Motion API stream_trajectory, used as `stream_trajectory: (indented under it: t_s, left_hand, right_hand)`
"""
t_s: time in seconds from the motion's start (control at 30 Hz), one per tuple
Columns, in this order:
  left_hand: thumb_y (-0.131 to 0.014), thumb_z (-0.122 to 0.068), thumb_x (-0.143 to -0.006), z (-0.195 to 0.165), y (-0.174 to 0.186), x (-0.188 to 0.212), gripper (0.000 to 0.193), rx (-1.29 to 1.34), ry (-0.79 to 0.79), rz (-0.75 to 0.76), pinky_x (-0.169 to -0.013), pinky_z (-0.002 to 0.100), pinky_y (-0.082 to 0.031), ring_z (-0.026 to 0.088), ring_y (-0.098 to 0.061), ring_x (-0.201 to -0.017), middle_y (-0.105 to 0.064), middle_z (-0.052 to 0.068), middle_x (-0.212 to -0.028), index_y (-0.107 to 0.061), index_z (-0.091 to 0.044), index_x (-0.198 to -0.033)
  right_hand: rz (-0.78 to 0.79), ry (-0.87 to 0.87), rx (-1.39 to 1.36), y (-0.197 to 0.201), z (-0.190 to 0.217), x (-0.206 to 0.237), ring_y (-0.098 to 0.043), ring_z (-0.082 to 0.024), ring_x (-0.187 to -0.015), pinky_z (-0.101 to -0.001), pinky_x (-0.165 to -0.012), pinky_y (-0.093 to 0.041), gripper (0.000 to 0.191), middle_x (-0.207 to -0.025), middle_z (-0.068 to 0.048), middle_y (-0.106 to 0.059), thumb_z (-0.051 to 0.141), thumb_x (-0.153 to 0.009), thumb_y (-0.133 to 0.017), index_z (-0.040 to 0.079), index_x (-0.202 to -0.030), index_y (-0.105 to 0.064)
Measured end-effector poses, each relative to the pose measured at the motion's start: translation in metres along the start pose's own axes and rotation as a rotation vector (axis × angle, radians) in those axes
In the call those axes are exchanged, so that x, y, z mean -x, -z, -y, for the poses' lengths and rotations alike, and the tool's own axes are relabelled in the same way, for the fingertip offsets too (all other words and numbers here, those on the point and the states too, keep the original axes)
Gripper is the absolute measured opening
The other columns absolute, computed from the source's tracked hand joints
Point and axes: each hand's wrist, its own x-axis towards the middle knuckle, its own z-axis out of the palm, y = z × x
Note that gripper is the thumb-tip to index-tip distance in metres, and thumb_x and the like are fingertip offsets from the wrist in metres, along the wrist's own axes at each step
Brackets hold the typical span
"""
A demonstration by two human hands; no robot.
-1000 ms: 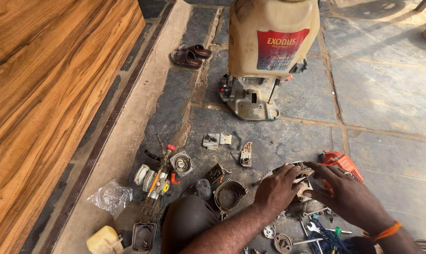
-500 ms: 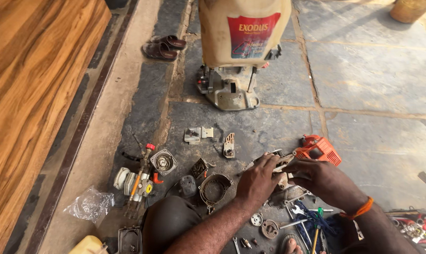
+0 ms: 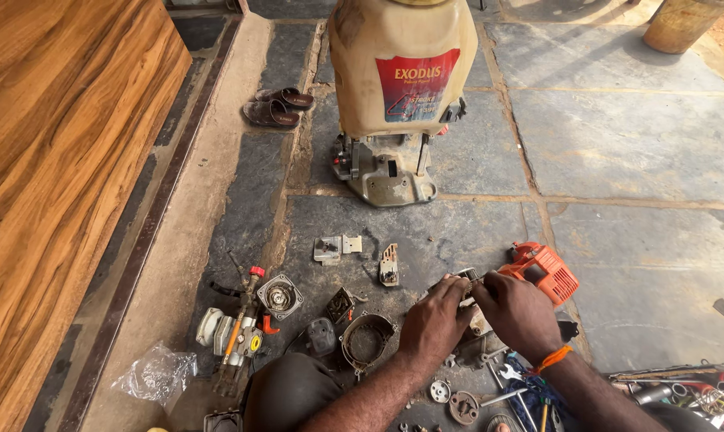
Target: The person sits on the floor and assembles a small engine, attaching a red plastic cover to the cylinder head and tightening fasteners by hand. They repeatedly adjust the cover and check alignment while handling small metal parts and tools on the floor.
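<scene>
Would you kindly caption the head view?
Left hand and right hand grip a small metal part amid scattered engine parts.

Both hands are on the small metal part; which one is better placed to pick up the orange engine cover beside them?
Probably the right hand: the orange engine cover lies right beside it, while the left hand sits on the far side of the small metal part.

small metal part (image 3: pixel 466 280): mostly hidden by fingers | tool pile (image 3: pixel 682 392): cut off at edge

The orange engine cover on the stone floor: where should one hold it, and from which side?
Probably by the ribbed outer end of the orange engine cover, coming from the right. That end lies bare on the floor, while the right hand and left hand crowd its near-left side around a small metal part.
</scene>
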Motion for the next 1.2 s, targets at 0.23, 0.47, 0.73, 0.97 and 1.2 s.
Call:
stream_trajectory:
  t_s: [0.23, 0.47, 0.73, 0.97, 1.2]
  left_hand:
    - [-0.073, -0.029, -0.097, -0.005, 0.005, 0.000, 0.055, 0.014, 0.046, 0.066, -0.086, 0.044, -0.063, 0.036, -0.071, -0.112, -0.063, 0.023, -0.139, -0.053, -0.001, -0.141]
    - [-0.073, -0.032, -0.097, -0.015, 0.017, 0.000, 0.056, -0.028, -0.003, 0.020, -0.092, 0.046, -0.061, 0.038, -0.066, -0.122, -0.062, 0.023, -0.138, -0.054, 0.000, -0.139]
    - [-0.073, -0.032, -0.098, -0.013, 0.016, 0.002, 0.056, -0.034, -0.019, 0.011, -0.096, 0.047, -0.059, 0.038, -0.062, -0.128, -0.061, 0.023, -0.140, -0.054, 0.000, -0.140]
    - [-0.074, -0.029, -0.097, -0.012, 0.011, 0.001, 0.060, -0.031, 0.039, 0.054, -0.094, 0.047, -0.059, 0.040, -0.062, -0.126, -0.056, 0.025, -0.145, -0.051, -0.001, -0.145]
    - [-0.079, -0.031, -0.093, -0.015, 0.014, 0.003, 0.071, -0.091, 0.045, 0.074, -0.097, 0.045, -0.058, 0.041, -0.060, -0.128, -0.051, 0.026, -0.150, -0.046, -0.005, -0.150]
  right_hand:
    - [0.100, 0.321, -0.097, 0.027, -0.018, 0.011, -0.076, -0.022, -0.093, -0.0413, -0.081, -0.061, 0.057, -0.116, -0.005, -0.074, 0.035, -0.085, -0.072, 0.020, -0.139, -0.062]
    - [0.153, 0.180, -0.006, 0.026, -0.024, 0.007, -0.080, -0.016, -0.089, -0.0358, -0.081, -0.064, 0.046, -0.116, 0.004, -0.076, 0.039, -0.092, -0.068, 0.029, -0.137, -0.066]
    - [0.005, 0.318, 0.088, 0.023, -0.029, 0.001, -0.076, -0.019, -0.081, -0.0388, -0.072, -0.061, 0.033, -0.102, -0.002, -0.076, 0.038, -0.088, -0.068, 0.017, -0.113, -0.072]
    - [-0.138, 0.317, 0.146, 0.005, -0.007, 0.022, -0.067, -0.023, -0.059, -0.0410, -0.066, -0.055, 0.026, -0.067, -0.006, -0.070, 0.034, -0.090, -0.065, 0.011, -0.079, -0.066]
    - [0.017, 0.222, 0.195, 0.020, 0.002, 0.026, -0.074, -0.026, -0.078, -0.0420, -0.074, -0.059, 0.039, -0.092, -0.009, -0.076, 0.047, -0.091, -0.066, 0.012, -0.108, -0.070]
